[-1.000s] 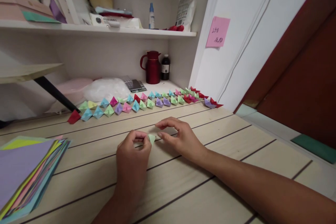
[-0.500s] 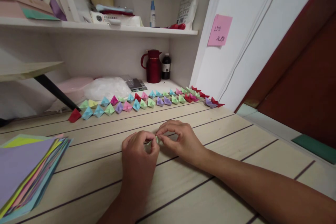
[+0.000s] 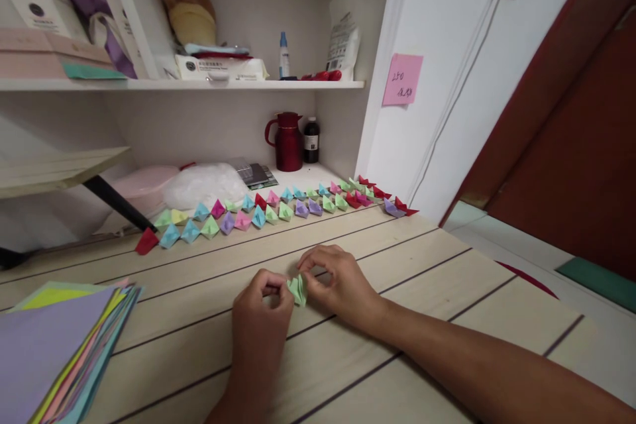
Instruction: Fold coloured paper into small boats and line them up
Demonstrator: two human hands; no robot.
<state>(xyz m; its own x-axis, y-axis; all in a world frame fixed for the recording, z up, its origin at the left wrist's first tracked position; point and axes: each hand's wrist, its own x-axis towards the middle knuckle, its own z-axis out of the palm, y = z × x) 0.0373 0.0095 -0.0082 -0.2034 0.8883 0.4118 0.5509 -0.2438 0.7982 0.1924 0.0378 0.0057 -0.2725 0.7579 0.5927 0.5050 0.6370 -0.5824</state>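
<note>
The pink note [image 3: 403, 79] beside the shelves reads "250", the handwriting below it hard to make out; the label on the dark bottle [image 3: 311, 154] is too small to read; the left hand [image 3: 258, 318], thumb and forefinger together, pinches the left side of the green folded paper [image 3: 297, 290]; the right hand [image 3: 344, 286] pinches its right side; the paper sits over the middle of the table [image 3: 422, 324], nearer than the paper boats [image 3: 243, 220] along the far edge.
</note>
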